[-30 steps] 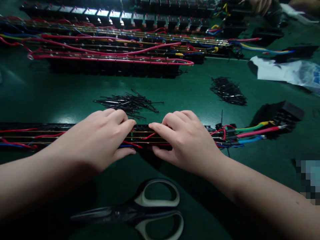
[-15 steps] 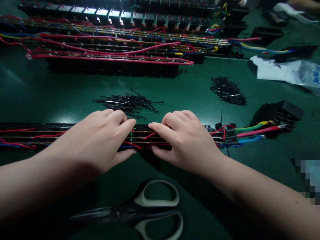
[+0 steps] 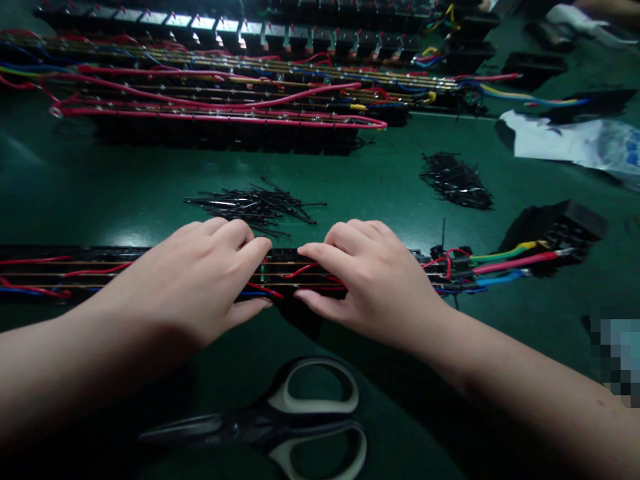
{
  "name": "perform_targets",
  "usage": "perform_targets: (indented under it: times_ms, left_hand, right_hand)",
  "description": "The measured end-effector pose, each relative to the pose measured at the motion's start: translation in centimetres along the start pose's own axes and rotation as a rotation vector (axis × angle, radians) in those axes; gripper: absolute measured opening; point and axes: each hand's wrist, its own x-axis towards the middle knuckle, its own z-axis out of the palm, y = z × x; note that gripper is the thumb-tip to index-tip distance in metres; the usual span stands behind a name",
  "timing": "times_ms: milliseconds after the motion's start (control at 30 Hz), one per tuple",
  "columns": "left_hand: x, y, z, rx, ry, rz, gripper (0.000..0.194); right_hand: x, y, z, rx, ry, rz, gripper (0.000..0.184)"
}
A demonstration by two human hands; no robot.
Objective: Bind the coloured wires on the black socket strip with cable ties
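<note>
A long black socket strip (image 3: 75,270) with red, blue and bare copper wires lies across the green table in front of me. My left hand (image 3: 195,280) rests on its middle with fingers curled over the wires. My right hand (image 3: 370,280) sits just to the right, fingers also curled down on the strip, thumb at its near edge. The fingertips of both hands nearly meet over a red wire (image 3: 300,271). What the fingers pinch is hidden. At the strip's right end, yellow-green, red and blue leads (image 3: 505,267) run out.
Scissors (image 3: 280,420) lie near the front edge. Two piles of black cable ties (image 3: 255,203) (image 3: 455,181) lie beyond the strip. Several wired strips (image 3: 215,100) are stacked at the back. A black housing (image 3: 560,230) and a plastic bag (image 3: 575,143) sit at right.
My right thumb has shifted slightly left along the strip's near edge. Otherwise both hands stay in place.
</note>
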Motion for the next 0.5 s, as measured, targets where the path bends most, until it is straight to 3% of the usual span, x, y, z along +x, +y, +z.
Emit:
perform_targets:
  times_ms: [133, 267, 367, 500]
  left_hand:
    - [0.2, 0.1, -0.3, -0.006, -0.036, -0.008, 0.033]
    - [0.2, 0.0, -0.2, -0.023, -0.043, -0.013, 0.035]
    - [0.1, 0.0, 0.0, -0.021, -0.032, -0.014, 0.037]
    - [0.2, 0.0, 0.0, -0.02, -0.036, -0.005, 0.039]
  right_hand:
    - [0.6, 0.1, -1.5, 0.518, -0.039, 0.27, 0.042]
    - [1.0, 1.0, -2.7, 0.985, 0.002, 0.585, 0.057]
    - [1.1, 1.7, -2.8, 1.116, 0.008, 0.616, 0.065]
    - [1.1, 1.6, -2.5, 1.13, 0.038, 0.582, 0.06]
